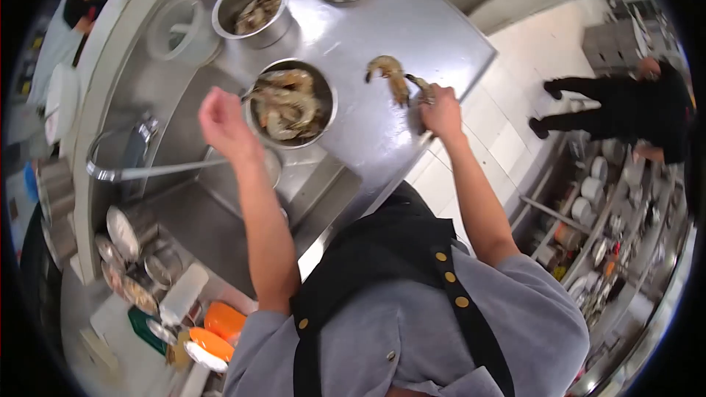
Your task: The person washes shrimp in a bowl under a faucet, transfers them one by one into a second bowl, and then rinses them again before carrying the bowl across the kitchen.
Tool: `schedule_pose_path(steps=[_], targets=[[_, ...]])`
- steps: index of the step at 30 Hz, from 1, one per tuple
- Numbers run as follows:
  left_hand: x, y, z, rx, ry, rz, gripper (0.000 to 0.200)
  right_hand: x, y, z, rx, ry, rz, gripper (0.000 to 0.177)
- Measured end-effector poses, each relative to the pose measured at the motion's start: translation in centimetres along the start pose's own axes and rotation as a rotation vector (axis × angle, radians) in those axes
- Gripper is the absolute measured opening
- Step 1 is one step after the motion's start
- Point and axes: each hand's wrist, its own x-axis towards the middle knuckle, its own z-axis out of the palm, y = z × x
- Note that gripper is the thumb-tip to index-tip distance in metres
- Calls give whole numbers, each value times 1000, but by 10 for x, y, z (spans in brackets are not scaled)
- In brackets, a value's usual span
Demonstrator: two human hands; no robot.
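Observation:
My right hand (pixel 441 112) is at the edge of the steel counter, its fingers closed on a raw shrimp (pixel 421 88). Just left of it, another shrimp (pixel 390 73) lies curled on the metal. A steel bowl (pixel 332 106) of large unpeeled shrimp (pixel 287 106) stands nearer the sink. Beside that bowl's left rim is my left hand (pixel 223 123), slightly blurred, with its fingers curled together. Whatever it may hold is hidden.
A steel pot (pixel 276 29) holding grey pieces and a clear plastic tub (pixel 173 33) stand behind the bowl. The sink (pixel 198 206) has a long faucet (pixel 158 171). A person in black (pixel 625 114) stands on the tiled floor at right, near shelves of dishes.

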Motion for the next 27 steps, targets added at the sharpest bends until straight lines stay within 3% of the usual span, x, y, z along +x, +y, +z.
schedule_pose_path(steps=[1,3,4,5,6,8,10,12,14,15,16,17,18,19,20,21,22,24,26,27], targets=[[-17,-9,-20,68,14,93,32,11,7,7,-45,-25,-22,38],[-50,-6,-55,149,85,7,26,26,-9,-16,135,-84,121,30],[-48,-11,-79,172,127,27,26,31,-3,-10,303,51,103,27],[-43,-20,-105,63,227,-210,23,38,-8,-11,326,20,100,27],[-38,-33,-133,-59,319,-449,21,43,-15,-8,275,33,-36,29],[15,-70,-195,-325,353,-592,15,52,-36,11,232,25,-257,35],[65,-73,-212,-438,349,-627,13,47,-64,22,126,-30,-281,38],[106,-79,-212,-225,360,-673,14,42,-76,33,13,-71,-301,41],[133,-111,-227,-8,-2,-719,12,49,-64,39,15,-29,-452,47],[140,-128,-234,127,-339,-569,10,48,-70,29,41,-125,-391,46],[150,-151,-243,-98,-504,-623,10,54,-65,32,41,-208,-352,43],[137,-72,-219,10,-795,-539,14,60,-54,43,-57,-79,-498,38],[146,-76,-199,303,-877,-622,18,74,-42,51,228,-220,-233,37],[140,-70,-177,378,-878,-655,20,67,-55,27,575,-493,-8,40],[134,-83,-164,261,-926,-685,20,60,-71,5,730,-592,22,44],[120,-85,-149,179,-1015,-686,26,55,-84,-5,810,-618,-83,49],[96,-73,-129,133,-1008,-694,29,47,-110,-23,805,-620,-108,49],[60,-38,-108,90,-1007,-696,33,22,-170,-51,678,-740,-455,50],[23,-22,-84,60,-849,-698,52,11,-211,-45,675,-908,-376,55],[14,-8,-81,21,-760,-689,64,14,-223,-35,646,-884,-442,51]])
